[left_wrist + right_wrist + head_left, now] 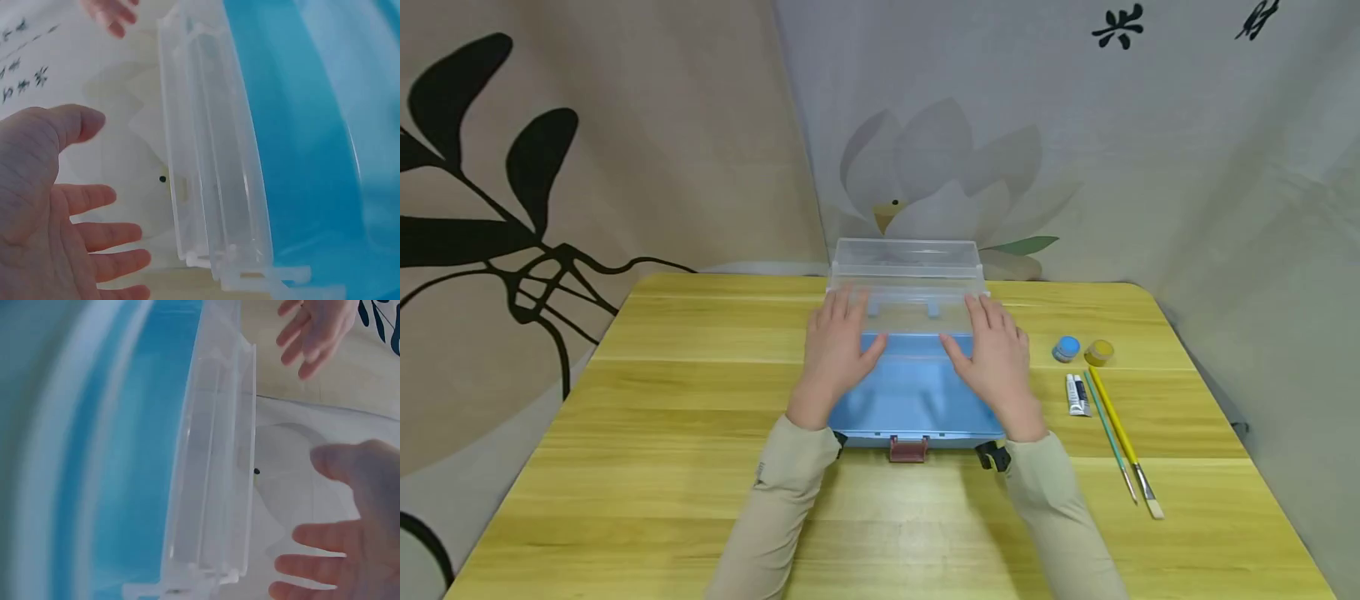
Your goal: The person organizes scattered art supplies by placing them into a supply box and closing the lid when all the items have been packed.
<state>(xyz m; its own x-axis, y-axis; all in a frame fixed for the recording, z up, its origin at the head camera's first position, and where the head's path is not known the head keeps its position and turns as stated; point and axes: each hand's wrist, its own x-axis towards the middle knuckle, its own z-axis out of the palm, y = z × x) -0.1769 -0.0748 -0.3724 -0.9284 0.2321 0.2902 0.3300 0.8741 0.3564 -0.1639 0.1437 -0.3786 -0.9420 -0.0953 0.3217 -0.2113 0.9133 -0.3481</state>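
Two bare hands frame a blue box (pixel 917 400) on the wooden table (pixel 700 467), set at 12 o'clock from where you sit. Your left hand (pixel 835 357) is at the box's 9 o'clock and your right hand (pixel 997 360) at its 3 o'clock, both spread wide, thumbs angled inward, and holding nothing. The clear section (pixel 906 258) stands raised along the box's 12 o'clock edge (its pale linking arms show in the wrist views), and those same views put your fingers near it but apart from it. The reddish latch (pixel 908 452) sits at 6 o'clock on the box.

Handling that clear section well would seem to call for matched hands: take both ends at the same height, with light, equal pressure, so that the frame does not twist or bind on its arms. Fingertips are best kept off the linking arms, where a pinch looks possible, and forearms low and steady over the near rim.

Out at the box's 3 o'clock, you have a blue-topped jar (pixel 1066 348) and a yellow jar (pixel 1099 353); two tubes (pixel 1077 395) and two paintbrushes (pixel 1122 429) lie nearer 4 o'clock, outside your right forearm's line.
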